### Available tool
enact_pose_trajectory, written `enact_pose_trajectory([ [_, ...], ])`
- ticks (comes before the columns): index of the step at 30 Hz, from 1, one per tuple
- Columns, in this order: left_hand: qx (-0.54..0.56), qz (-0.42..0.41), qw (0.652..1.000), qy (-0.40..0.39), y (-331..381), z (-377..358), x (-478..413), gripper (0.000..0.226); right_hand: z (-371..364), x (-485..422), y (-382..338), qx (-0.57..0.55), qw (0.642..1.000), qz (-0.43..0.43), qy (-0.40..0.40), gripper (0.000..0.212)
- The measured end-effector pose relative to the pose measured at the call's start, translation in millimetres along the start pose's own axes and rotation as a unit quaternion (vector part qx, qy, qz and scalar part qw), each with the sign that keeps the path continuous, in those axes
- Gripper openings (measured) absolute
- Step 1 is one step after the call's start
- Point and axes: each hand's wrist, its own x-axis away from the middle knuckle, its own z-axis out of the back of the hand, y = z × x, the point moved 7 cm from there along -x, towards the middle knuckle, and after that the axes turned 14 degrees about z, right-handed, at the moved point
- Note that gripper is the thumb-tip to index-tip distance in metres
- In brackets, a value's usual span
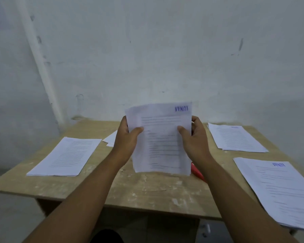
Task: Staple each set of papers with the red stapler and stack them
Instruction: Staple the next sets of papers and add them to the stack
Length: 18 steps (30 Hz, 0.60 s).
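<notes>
Here the set of papers stands upright over the middle of the wooden table, with its blue heading upside down at the top right. Its top edges are slightly fanned, not squared. The left hand grips its left edge and the right hand grips its right edge. Each has the thumb pressed on the near face and the fingers curled behind. Whether its bottom edge touches the table cannot be told.

The red stapler lies on the table just beside the set's lower right corner, partly hidden by the right forearm. Left of the set lies a flat stack of printed sheets. A few loose white sheets peek out just behind the left hand. Right of the set are two more stacks, a far one and a nearer one.
</notes>
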Motion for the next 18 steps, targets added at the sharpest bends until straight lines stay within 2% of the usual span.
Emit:
enact_pose_trajectory([
  [7, -0.04, 0.033, 0.999, -0.002, -39, -25, 14, 0.032, 7, 41, 41, 0.038, 0.998, -0.041, -0.021, 0.036],
  [13, 0.004, 0.013, 0.999, 0.046, -30, -23, 17, 0.02, 12, 35, 36, 0.012, 0.999, -0.04, 0.017, 0.025],
  [18, 0.002, 0.044, 0.999, 0.03, -51, -32, 21, 0.028, 11, 47, 46, 0.016, 0.998, -0.061, 0.021, 0.027],
])
